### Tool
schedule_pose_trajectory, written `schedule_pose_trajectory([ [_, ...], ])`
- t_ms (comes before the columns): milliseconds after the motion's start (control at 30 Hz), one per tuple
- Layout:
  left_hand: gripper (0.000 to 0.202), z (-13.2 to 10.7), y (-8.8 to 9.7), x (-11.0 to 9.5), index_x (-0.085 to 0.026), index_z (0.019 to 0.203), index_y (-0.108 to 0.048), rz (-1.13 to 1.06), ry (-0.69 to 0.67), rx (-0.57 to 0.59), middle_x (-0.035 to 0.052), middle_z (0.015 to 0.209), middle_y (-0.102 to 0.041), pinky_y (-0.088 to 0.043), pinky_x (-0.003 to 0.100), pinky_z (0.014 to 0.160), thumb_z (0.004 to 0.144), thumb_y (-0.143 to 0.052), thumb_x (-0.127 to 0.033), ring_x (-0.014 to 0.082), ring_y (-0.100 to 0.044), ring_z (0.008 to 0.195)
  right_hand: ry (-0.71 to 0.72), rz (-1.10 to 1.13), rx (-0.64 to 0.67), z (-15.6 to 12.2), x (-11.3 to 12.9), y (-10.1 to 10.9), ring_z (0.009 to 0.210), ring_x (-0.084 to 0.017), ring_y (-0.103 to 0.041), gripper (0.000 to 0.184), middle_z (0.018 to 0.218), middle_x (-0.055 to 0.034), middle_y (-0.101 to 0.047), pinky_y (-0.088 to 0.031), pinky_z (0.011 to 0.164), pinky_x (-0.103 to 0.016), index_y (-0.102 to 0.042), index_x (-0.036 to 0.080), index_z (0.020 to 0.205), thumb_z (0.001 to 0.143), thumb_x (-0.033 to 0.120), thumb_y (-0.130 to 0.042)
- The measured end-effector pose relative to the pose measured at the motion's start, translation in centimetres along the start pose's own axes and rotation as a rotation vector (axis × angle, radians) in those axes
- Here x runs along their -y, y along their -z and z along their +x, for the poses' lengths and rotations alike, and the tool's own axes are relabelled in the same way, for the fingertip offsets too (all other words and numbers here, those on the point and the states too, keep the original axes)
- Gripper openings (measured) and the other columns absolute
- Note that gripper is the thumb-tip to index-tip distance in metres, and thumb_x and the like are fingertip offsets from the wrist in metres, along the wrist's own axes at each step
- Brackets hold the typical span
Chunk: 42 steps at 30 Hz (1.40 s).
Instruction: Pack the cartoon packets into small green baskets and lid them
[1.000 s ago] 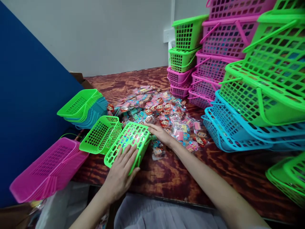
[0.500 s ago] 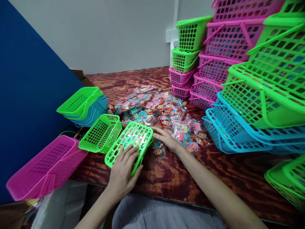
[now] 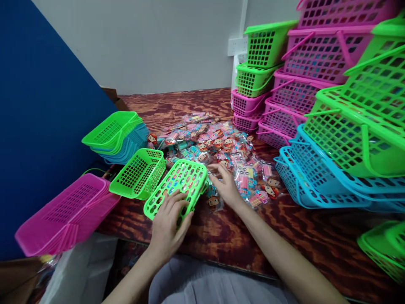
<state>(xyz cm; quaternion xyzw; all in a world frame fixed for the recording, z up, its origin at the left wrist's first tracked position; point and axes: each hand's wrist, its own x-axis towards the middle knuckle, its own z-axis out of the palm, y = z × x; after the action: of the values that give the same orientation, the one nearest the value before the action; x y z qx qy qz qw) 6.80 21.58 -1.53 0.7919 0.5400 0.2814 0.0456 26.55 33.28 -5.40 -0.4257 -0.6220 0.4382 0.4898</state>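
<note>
A green plastic basket (image 3: pixel 182 179) with a perforated lid lies before me, and colourful contents show through the lid's holes. Across the near part of its lid lie the fingers of my left hand (image 3: pixel 169 219); the thumb is at the right side, steadying the basket. My right hand (image 3: pixel 226 185) is at the basket's far right corner, fingers stretched out and thumb apart, its fingertips partly hidden near the rim. Just left of the lidded basket stands an open green basket (image 3: pixel 139 173). Behind them spreads a heap of small clear-wrapped packs (image 3: pixel 218 143) with doll-face pictures.
Nested green and blue baskets (image 3: pixel 117 135) and nested pink baskets (image 3: pixel 66 215) stand at left. Tall stacks of filled pink baskets (image 3: pixel 325 55), green baskets (image 3: pixel 363 126) and blue baskets (image 3: pixel 303 177) rise at right. The wooden table's near edge (image 3: pixel 234 268) runs before my lap.
The view has shifted slightly, moving the scene a little to the right. My right thumb and fingers have spread at the basket corner. My left hand stays on the lid.
</note>
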Motion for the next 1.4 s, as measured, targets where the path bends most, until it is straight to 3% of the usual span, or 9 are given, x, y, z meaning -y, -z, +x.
schedule_pose_trajectory([
  [167, 0.016, -0.2, -0.1, 0.1, -0.022, 0.109, -0.055, -0.021, 0.004, 0.004, 0.0079, 0.123, -0.062, -0.030, 0.054, 0.117, 0.093, -0.057, -0.020, 0.0260, -0.050, 0.130, -0.053, -0.229, 0.288, -2.1, 1.7, 1.1, 0.064, -0.016, -0.061, 0.033, 0.072, -0.0001, -0.067, -0.046, 0.067, -0.028, -0.067, 0.022, 0.115, 0.093, 0.025, -0.042],
  [367, 0.017, -0.4, -0.1, 0.1, -0.022, 0.109, -0.055, -0.014, -0.003, 0.009, 0.0079, 0.124, -0.063, -0.028, 0.054, 0.118, 0.093, -0.058, -0.020, 0.0256, -0.050, 0.130, 0.015, -0.899, 0.575, -0.8, 4.0, 0.2, 0.078, -0.024, -0.067, 0.031, 0.087, -0.0106, -0.074, -0.040, 0.068, -0.031, -0.071, 0.019, 0.097, 0.083, 0.016, -0.044],
  [567, 0.016, -0.2, 0.0, -0.1, -0.022, 0.109, -0.056, 0.027, -0.034, 0.027, 0.0081, 0.123, -0.064, -0.030, 0.056, 0.117, 0.093, -0.057, -0.021, 0.0271, -0.051, 0.130, -0.054, -0.937, 0.665, 1.0, 4.1, -0.3, 0.082, -0.024, -0.068, 0.021, 0.091, -0.0114, -0.075, -0.038, 0.064, -0.029, -0.070, 0.019, 0.082, 0.080, 0.019, -0.049],
  [667, 0.018, -0.2, 0.0, -0.1, -0.022, 0.110, -0.057, 0.057, -0.052, 0.045, 0.0084, 0.123, -0.064, -0.028, 0.058, 0.118, 0.093, -0.056, -0.020, 0.0277, -0.050, 0.131, -0.077, -0.789, 0.589, 0.0, 3.1, -0.1, 0.076, -0.020, -0.066, 0.020, 0.085, -0.0072, -0.073, -0.039, 0.062, -0.027, -0.067, 0.020, 0.084, 0.080, 0.019, -0.047],
  [867, 0.019, -0.4, -0.2, 0.2, -0.021, 0.110, -0.059, 0.097, -0.085, 0.045, 0.0081, 0.123, -0.065, -0.028, 0.058, 0.118, 0.092, -0.056, -0.019, 0.0282, -0.051, 0.131, -0.421, 0.163, 0.496, -1.3, 1.8, 0.5, 0.049, -0.011, -0.053, 0.011, 0.056, 0.0028, -0.061, -0.041, 0.051, -0.022, -0.059, 0.020, 0.076, 0.078, 0.027, -0.051],
  [967, 0.018, -0.4, -0.4, 0.2, -0.021, 0.110, -0.060, 0.124, -0.104, 0.027, 0.0076, 0.122, -0.066, -0.028, 0.059, 0.118, 0.092, -0.056, -0.018, 0.0280, -0.051, 0.130, -0.478, 0.410, 0.337, -1.0, 1.9, 1.0, 0.051, -0.009, -0.052, 0.031, 0.059, 0.0012, -0.059, -0.041, 0.050, -0.021, -0.058, 0.018, 0.065, 0.083, 0.044, -0.057],
  [1133, 0.018, -0.5, -0.4, 0.4, -0.021, 0.109, -0.060, 0.138, -0.127, 0.050, 0.0068, 0.124, -0.065, -0.028, 0.061, 0.117, 0.093, -0.055, -0.018, 0.0285, -0.051, 0.130, -0.521, 0.393, 0.029, -0.5, 1.8, 0.1, 0.059, -0.012, -0.055, 0.038, 0.064, 0.0024, -0.059, -0.046, 0.049, -0.022, -0.064, 0.018, 0.071, 0.063, 0.052, -0.078],
  [1300, 0.018, -0.5, 0.0, 0.4, -0.021, 0.111, -0.061, 0.130, -0.139, 0.078, 0.0079, 0.125, -0.065, -0.028, 0.060, 0.117, 0.094, -0.054, -0.020, 0.0288, -0.049, 0.131, -0.477, 0.301, -0.127, -0.5, 1.5, -2.0, 0.063, -0.015, -0.058, 0.033, 0.067, 0.0024, -0.058, -0.052, 0.049, -0.027, -0.056, 0.021, 0.068, 0.062, 0.047, -0.075],
  [1400, 0.021, -0.5, 0.1, 0.3, -0.020, 0.115, -0.060, 0.134, -0.136, 0.082, 0.0091, 0.126, -0.064, -0.027, 0.059, 0.118, 0.095, -0.053, -0.021, 0.0288, -0.049, 0.132, -0.463, 0.289, -0.199, -0.2, 1.3, -2.1, 0.060, -0.015, -0.058, 0.037, 0.072, 0.0050, -0.056, -0.051, 0.043, -0.026, -0.054, 0.023, 0.081, 0.058, 0.043, -0.075],
])
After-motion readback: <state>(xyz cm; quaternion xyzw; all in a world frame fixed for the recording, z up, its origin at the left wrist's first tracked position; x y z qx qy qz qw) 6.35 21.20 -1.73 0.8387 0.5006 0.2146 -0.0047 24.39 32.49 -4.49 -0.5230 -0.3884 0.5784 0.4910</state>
